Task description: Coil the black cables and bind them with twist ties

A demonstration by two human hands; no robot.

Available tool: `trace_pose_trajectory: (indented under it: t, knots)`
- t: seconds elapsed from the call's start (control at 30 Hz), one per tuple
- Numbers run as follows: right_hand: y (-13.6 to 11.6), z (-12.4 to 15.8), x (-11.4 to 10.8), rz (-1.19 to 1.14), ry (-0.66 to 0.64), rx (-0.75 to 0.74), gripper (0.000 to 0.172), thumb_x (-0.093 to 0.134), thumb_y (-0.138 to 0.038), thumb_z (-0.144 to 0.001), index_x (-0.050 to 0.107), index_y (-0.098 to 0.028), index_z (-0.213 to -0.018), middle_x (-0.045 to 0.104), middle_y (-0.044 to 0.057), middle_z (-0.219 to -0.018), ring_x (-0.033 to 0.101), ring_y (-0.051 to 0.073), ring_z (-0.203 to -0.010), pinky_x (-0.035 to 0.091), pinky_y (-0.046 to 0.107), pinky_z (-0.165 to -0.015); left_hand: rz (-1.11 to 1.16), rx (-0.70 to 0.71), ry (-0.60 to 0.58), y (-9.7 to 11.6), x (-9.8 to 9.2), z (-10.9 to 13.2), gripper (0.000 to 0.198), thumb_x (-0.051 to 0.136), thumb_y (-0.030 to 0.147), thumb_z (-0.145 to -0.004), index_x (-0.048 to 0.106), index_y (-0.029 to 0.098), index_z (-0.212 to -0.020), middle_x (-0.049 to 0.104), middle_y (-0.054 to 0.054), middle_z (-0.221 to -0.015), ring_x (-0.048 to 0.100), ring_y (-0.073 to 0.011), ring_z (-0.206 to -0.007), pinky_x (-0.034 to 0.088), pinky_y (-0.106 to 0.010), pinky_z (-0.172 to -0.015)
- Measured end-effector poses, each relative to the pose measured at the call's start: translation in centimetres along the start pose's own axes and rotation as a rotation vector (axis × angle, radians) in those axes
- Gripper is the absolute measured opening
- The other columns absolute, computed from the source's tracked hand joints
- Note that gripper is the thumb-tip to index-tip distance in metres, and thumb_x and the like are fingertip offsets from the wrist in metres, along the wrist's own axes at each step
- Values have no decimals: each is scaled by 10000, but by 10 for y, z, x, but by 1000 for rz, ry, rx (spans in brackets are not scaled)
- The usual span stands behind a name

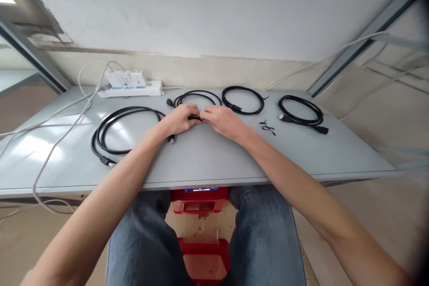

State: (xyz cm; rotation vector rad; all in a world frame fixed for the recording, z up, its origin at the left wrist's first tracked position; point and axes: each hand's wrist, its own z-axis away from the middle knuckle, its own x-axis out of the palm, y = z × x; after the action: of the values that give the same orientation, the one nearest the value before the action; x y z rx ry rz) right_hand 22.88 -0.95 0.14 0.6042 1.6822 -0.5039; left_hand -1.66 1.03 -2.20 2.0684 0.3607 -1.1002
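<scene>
Near the middle of the table, a coiled black cable lies with one plug pointing left. My left hand is closed on its near side, and a short black stretch shows beneath the fingertips. Close against it, my right hand pinches at the same spot; its fingertips hide exactly what they grip. To the left lies a larger loose black coil with plugs at its ends. A round black coil rests just behind my right hand. Small black twist ties lie to the right of that hand.
Another black cable coil lies on the right of the grey table. A white power strip with plugged-in adapters stands at the back left, and white cords trail over the left edge. Below is a red stool.
</scene>
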Motion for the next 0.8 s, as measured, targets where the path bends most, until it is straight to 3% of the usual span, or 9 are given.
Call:
trace_pose_trajectory:
  t: [0.23,0.47,0.67,0.8]
  knots:
    - [11,1,11,-41,172,87,262,521,-58,-1188,761,-163,-1170,808,138,-1197,705,270,-1068,407,364,-824,-31,-7,33,-1,-1,-1,158,758,306,-1037,875,200,-1016,779,-86,-1012,722,-257,-905,555,-401,-877]
    - [-5,-3,-1,64,30,233,272,488,-84,-1233,744,-91,-1325,819,191,-1317,784,308,-1129,451,382,-845,-85,-13,47,2,-1,-1,199,712,325,-1039,865,199,-1045,770,-94,-1018,720,-265,-922,560,-405,-890]
    - [-25,-4,-10,193,-106,314,474,429,65,-1087,650,-63,-1487,791,240,-1388,812,361,-1223,482,392,-837,-142,-18,13,5,-1,-2,269,675,355,-1060,869,173,-1102,795,-116,-1061,707,-264,-878,541,-413,-874]
    - [-30,-3,-7,193,-123,364,480,372,37,-1109,647,-78,-1485,795,251,-1377,818,387,-1261,502,404,-841,-207,-22,-11,6,0,-4,297,654,355,-1081,874,166,-1143,809,-132,-1097,713,-271,-889,538,-415,-875]
